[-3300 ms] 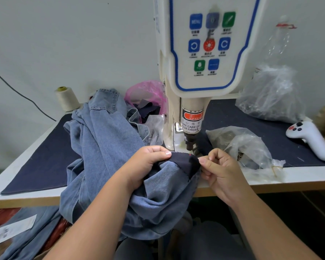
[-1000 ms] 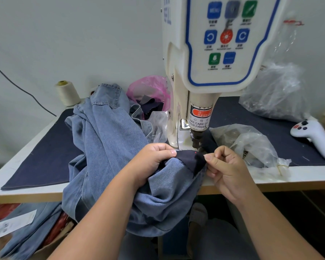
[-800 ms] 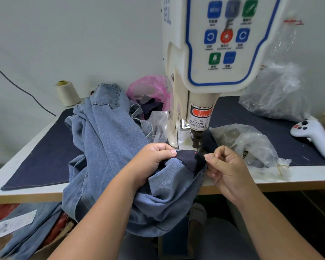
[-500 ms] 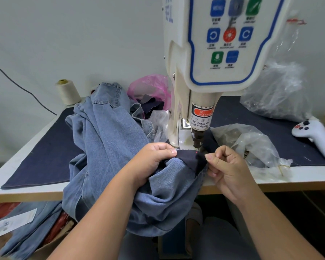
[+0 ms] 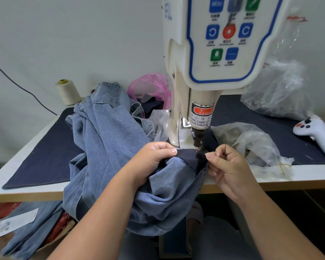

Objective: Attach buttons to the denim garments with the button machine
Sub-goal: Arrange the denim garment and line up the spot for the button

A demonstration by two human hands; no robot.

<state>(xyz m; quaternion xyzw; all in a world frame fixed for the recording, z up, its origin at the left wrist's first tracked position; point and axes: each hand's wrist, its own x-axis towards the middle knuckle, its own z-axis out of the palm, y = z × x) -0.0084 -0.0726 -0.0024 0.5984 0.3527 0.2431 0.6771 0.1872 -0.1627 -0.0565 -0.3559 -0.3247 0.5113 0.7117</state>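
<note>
Tabletop: the white-edged tabletop (image 5: 308, 175) carries a dark navy mat (image 5: 45, 162), set against a plain pale wall (image 5: 73, 34).
Machine: the button machine (image 5: 210, 76) stands upright at the middle, its press head pointing straight down.
Garment: the denim garment (image 5: 105, 139) lies heaped left of the machine and spills over the front edge, long axis running from the back toward the person.
Dark band: its navy fabric edge (image 5: 191, 156) stretches left-right just below the press head.
Left hand (image 5: 154, 158): grip pinching the band's left end.
Right hand (image 5: 227, 164): grip pinching the band's right end.
Clutter: thread cone (image 5: 67, 91), pink bag (image 5: 152, 87), clear bags (image 5: 251, 141), white controller (image 5: 315, 132).
</note>
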